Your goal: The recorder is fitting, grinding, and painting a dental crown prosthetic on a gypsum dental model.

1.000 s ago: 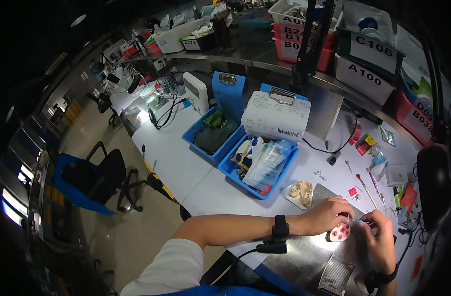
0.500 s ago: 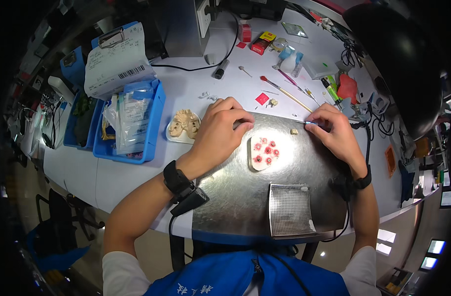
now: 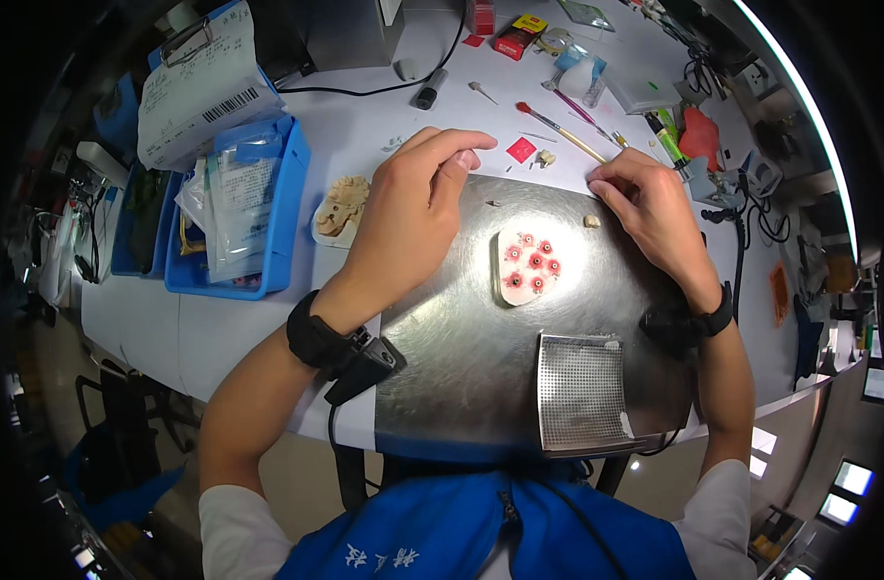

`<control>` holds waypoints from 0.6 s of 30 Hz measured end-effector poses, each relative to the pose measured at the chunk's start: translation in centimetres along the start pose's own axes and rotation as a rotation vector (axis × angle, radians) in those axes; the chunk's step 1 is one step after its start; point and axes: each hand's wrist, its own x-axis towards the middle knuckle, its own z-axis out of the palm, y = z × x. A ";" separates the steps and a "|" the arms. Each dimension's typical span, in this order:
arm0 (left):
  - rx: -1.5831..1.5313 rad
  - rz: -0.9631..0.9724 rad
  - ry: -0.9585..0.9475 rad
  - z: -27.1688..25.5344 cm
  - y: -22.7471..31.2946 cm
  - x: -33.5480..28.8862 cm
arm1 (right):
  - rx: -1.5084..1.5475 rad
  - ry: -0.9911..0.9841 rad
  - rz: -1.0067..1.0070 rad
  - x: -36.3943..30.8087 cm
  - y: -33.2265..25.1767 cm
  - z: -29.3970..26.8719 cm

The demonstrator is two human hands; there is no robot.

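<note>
My left hand (image 3: 413,198) hovers over the left edge of a metal plate (image 3: 442,338), index finger stretched out and thumb apart, holding nothing visible. Below its fingertips a small dark pointed piece (image 3: 493,203) lies on the plate. My right hand (image 3: 650,213) has thumb and index finger closed at the handle end of a red-tipped brush (image 3: 567,132); what lies between them is hidden. Between the hands sits a white plaster block (image 3: 507,288) with several red-ringed metal-centred holes. Nearer my right hand rests a small tooth-like crown (image 3: 592,221).
A perforated metal tray (image 3: 582,391) lies at the plate's front. Left of my left hand are a beige dental model (image 3: 343,205) and a blue bin (image 3: 292,213) of plastic bags. A red square (image 3: 521,150), a black-and-red box (image 3: 519,37) and cables fill the back.
My left hand's fingers have spread, and a small dark piece now shows on the plate. My right hand has moved away from the crown; its blue-and-white instrument no longer shows. The whole view has shifted.
</note>
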 end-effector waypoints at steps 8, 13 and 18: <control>0.021 -0.026 -0.100 0.4 1.3 -0.1 | 0.029 0.078 0.049 -0.7 -0.6 -1.4; 0.038 -0.006 -0.342 3.2 3.0 1.3 | 0.355 0.087 0.090 -2.9 -0.5 -1.3; 0.291 0.203 -0.381 7.8 2.9 2.6 | 0.604 0.079 0.228 -5.5 0.1 -1.3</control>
